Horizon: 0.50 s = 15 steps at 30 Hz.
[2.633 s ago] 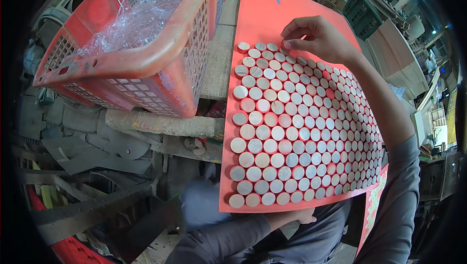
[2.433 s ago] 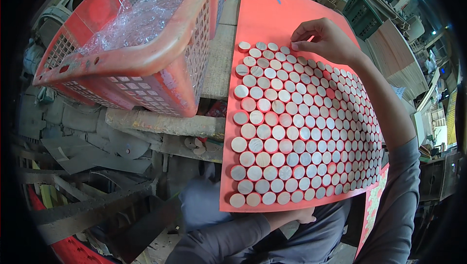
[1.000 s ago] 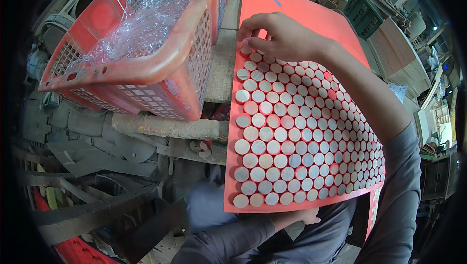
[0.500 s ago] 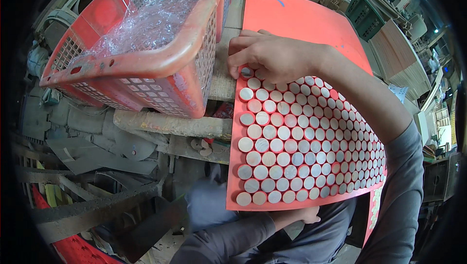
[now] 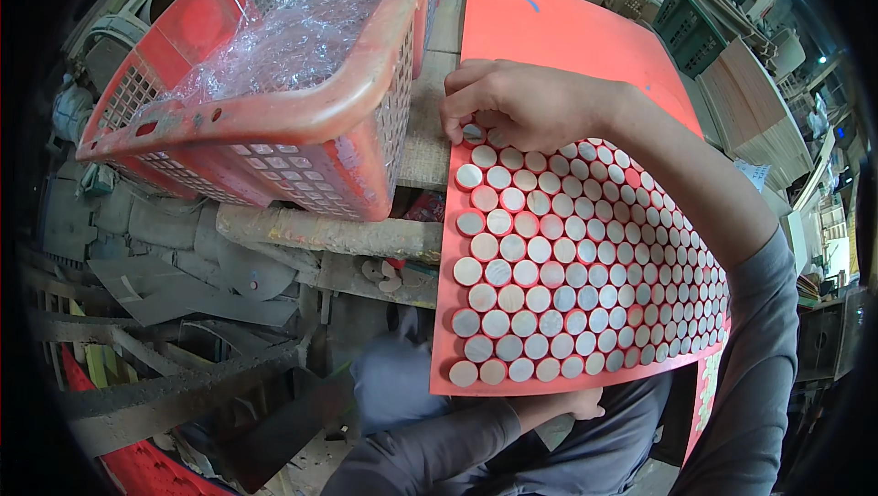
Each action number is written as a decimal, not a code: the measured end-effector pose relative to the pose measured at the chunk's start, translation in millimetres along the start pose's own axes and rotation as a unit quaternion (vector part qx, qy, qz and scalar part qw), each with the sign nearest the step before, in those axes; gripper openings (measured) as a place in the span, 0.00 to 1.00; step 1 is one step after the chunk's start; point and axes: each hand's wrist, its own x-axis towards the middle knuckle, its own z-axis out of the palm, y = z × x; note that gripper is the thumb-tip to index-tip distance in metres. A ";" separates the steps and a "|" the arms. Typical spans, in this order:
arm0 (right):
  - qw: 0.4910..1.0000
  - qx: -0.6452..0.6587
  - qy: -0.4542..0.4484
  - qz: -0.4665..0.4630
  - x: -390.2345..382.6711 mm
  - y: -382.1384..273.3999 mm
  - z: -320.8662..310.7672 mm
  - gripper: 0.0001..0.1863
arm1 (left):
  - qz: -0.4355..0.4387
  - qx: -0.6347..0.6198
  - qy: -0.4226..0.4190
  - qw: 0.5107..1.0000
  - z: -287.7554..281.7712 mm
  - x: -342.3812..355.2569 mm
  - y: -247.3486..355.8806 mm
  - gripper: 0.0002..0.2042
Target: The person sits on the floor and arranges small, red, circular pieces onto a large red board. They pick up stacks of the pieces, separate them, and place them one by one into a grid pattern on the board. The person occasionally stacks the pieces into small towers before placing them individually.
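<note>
Right hand (image 5: 521,103): fingers curled down on the top-left corner of the disc rows, fingertips pressing a round disc (image 5: 473,133) against the sheet; pinching or only pushing, I cannot tell.
Left hand (image 5: 572,405): mostly hidden beneath the sheet's near edge, seemingly propping it from below; its grip cannot be told.
Red sheet (image 5: 558,39): a stiff board tilted up from the lap, its far end resting on the wooden surface (image 5: 430,144).
Discs (image 5: 549,267): pale round pieces in close rows, running from the near edge up to the right hand.
Progress: by my judgement well over half the sheet is filled; the bare red stretch beyond the right hand is left.
Left of the right hand: red plastic basket (image 5: 302,112) lined with clear film (image 5: 283,30).
Beyond the sheet: stacked crates and boards.
</note>
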 end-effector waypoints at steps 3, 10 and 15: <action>1.000 -0.006 -0.007 0.003 -0.6 2.1 -1.0 0.15 | 0.007 -0.002 -0.007 1.000 9.2 3.6 -5.5 0.26; 0.997 0.039 0.058 -0.012 -0.6 -1.2 -3.1 0.16 | -0.008 -0.002 -0.037 0.999 -5.2 0.7 1.2 0.25; 0.985 -0.096 0.146 0.011 9.1 3.9 -1.0 0.15 | 0.008 -0.001 0.007 1.000 0.1 0.0 -0.9 0.24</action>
